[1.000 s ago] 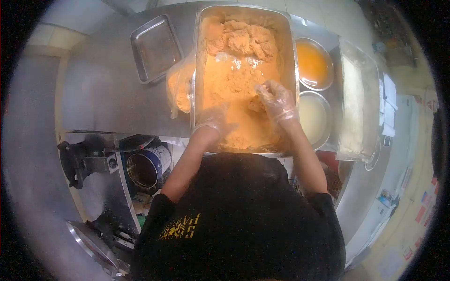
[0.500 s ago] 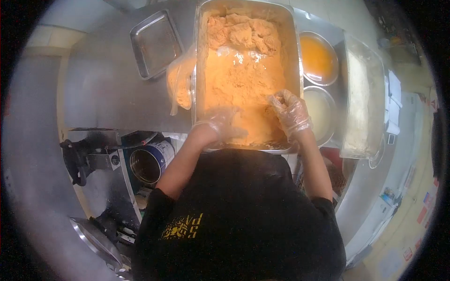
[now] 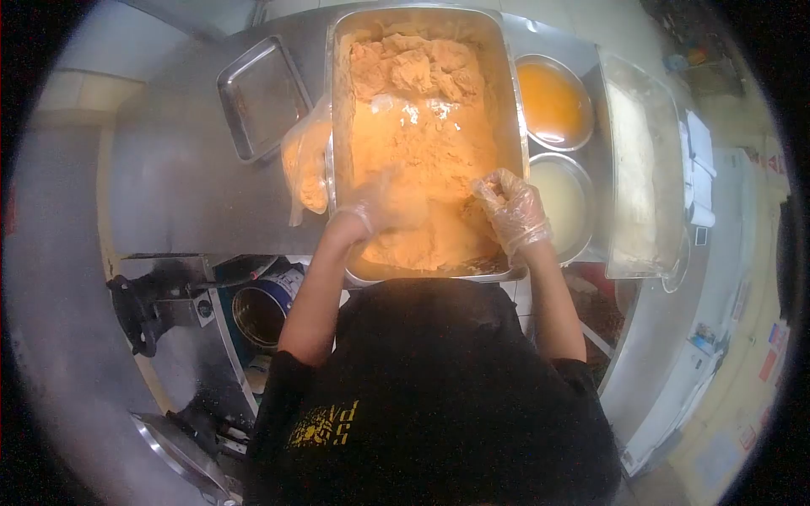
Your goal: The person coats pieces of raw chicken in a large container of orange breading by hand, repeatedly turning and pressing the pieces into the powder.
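Observation:
A deep metal tray point(image 3: 512, 101) holds orange breading powder point(image 3: 422, 156), with coated lumpy pieces point(image 3: 413, 67) heaped at its far end. My left hand point(image 3: 375, 202), in a clear plastic glove, is over the powder at the near left, its fingers smeared by motion. On the near right, my gloved right hand point(image 3: 513, 207) has its fingers bent together just above the powder. Whatever is between those fingertips is too small or hidden to name.
Right of the tray stand a bowl of orange liquid point(image 3: 553, 101), a bowl of pale liquid point(image 3: 561, 202) and a long clear bin point(image 3: 641, 169) of white powder. At left are a bag of orange powder point(image 3: 308, 164) and a small metal tray point(image 3: 263, 97). Below the counter is a can point(image 3: 261, 312).
The view has shifted, so the tray sits slightly left. My left hand has moved up off the near powder and is more blurred. My right hand stays close to its earlier place.

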A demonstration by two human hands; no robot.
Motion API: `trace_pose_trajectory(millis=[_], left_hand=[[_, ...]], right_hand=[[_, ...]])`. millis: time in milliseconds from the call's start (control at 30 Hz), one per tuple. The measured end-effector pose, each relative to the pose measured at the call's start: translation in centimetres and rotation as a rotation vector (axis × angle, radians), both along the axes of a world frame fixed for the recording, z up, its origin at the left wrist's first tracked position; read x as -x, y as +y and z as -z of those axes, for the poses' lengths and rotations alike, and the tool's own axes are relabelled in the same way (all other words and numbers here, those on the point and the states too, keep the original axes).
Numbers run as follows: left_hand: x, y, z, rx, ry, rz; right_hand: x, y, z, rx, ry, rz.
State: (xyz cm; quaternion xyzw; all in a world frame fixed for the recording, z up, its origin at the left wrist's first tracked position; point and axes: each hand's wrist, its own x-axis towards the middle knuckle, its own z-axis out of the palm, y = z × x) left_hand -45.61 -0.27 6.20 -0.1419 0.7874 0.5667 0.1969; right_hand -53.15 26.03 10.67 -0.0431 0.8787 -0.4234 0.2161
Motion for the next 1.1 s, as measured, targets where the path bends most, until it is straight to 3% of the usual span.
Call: trace_pose_trajectory(millis=[67,167,267,333,400,500,567,667,767,867,967,1067,1100], left_hand=[[-0.1,0.1,1.8,0.132,-0.002,0.081],[1.6,0.6,-0.8,0.324,-0.233,0.293],[2.9,0.8,-5.3,0.043,-0.347,0.172],[1.7,-0.5,0.3,-0.171,-0.152,0.018],[1.2,-0.8,2.4,-0.197,-0.035,-0.007],[0.5,-0.9,3.3,0.114,0.009,0.167],[1.3,-0.1,0.2,0.411,0.022,0.324],[3.3,1.6,-2.5,0.371,-0.248,0.173],[5.3,1.6,-1.8,0.306,-0.308,0.226],[5.2,1.9,1.1,0.334,0.026,0.057],[6.2,2.5,3.5,0.178,0.117,-0.056],[8.2,3.5,3.4,0.318,0.123,-0.019],[8.8,3.9,4.0,0.117,0.144,-0.159]], right_hand=[[0.0,0.2,0.4,-0.012,0.010,-0.001],[-0.2,-0.1,-1.1,-0.068,-0.004,-0.007],[-0.4,-0.1,-0.9,-0.056,-0.014,-0.011],[-0.3,-0.1,-0.7,-0.027,0.000,-0.006],[-0.4,0.0,-0.6,-0.018,-0.005,0.002],[-0.5,-0.1,-0.4,-0.031,-0.038,0.002],[-0.4,-0.2,-0.4,-0.036,-0.048,-0.005],[-0.4,-0.3,-0.5,-0.045,-0.015,-0.026],[-0.6,-0.4,-1.2,-0.024,-0.011,-0.011],[-0.7,0.0,0.1,-0.023,0.034,-0.022],[-0.6,-0.1,-0.3,-0.051,-0.001,-0.025],[-0.7,0.0,0.5,-0.042,0.085,-0.065],[-0.7,0.0,0.5,-0.035,0.082,-0.061]])
